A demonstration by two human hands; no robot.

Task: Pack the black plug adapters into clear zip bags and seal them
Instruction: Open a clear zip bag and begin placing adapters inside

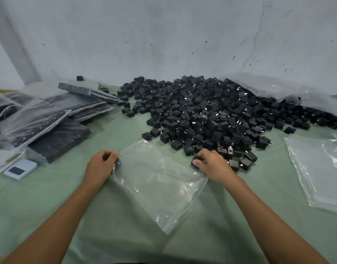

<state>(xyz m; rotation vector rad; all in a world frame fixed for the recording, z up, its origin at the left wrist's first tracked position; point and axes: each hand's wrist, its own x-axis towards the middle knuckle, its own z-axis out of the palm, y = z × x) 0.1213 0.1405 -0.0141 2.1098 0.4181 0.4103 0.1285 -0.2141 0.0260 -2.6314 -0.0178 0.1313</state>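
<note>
Far centre: plug adapters (202, 111), uniformly black, some with small silver glints. Before me: zip bag (160, 180), clear and colourless, with white highlights. Beneath it: cloth (49, 197), plain pale green. Wall (164, 35): pale grey-blue, flecked with dark specks. Near left: device (21, 168), light blue with a dark square. The adapter (196, 159) in my right hand (211, 164) is black.

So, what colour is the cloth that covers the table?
The cloth is pale green; head view.

Setting: small packing workshop. Evidence: loose heap of black plug adapters (202, 111) on green-covered table (125, 216); filled zip bags (49, 119) stacked left; spare clear bags (320, 168) right; bare cracked wall (164, 35) behind.
</note>
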